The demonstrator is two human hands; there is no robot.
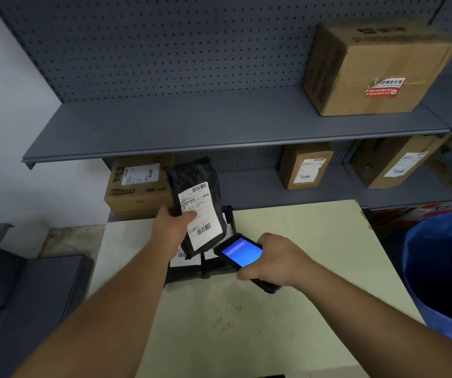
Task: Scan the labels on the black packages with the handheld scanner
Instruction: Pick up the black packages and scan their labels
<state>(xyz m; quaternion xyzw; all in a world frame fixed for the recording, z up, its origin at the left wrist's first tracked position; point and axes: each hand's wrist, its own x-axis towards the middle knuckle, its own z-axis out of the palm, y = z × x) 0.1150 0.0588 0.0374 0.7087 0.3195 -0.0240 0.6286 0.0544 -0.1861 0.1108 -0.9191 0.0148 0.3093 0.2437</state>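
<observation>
Head view | left hand [171,227] gripping black plastic labelled package [196,203] | right hand [276,259] gripping black blue-screened handheld scanner [242,253] | more black packages [214,266] waiting on cream table [301,241]

Head camera looks forward-down, close over the table [287,309]; shelving [219,124] behind.

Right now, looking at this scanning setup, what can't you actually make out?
- Label text on the held black package: too small to read, and the left hand's thumb covers part.
- Black packages on the table: count unclear, hidden behind the held one and the scanner.
- Scanner's lower end: covered by the right hand.
- Scanner screen: blue glow, contents illegible.
- Blue bin: cut off by the right edge.
</observation>
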